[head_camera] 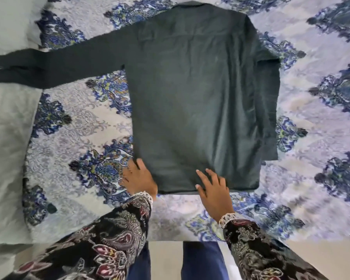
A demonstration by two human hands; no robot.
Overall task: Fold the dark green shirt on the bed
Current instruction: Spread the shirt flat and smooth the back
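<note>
The dark green shirt (196, 93) lies flat, back side up, in the middle of the bed, its collar away from the person and its hem near them. One long sleeve (55, 64) stretches straight out to the left, its cuff reaching the picture's edge; on the right side the cloth is folded in along the body. The left hand (138, 177) rests at the shirt's lower left corner, fingers close together, their tips at the edge of the cloth. The right hand (214, 188) lies palm down on the hem, fingers spread, pinching nothing. Under the shirt is a bedspread (85, 126) with blue and grey ornaments. Both arms wear patterned dark sleeves with pale cuffs.
</note>
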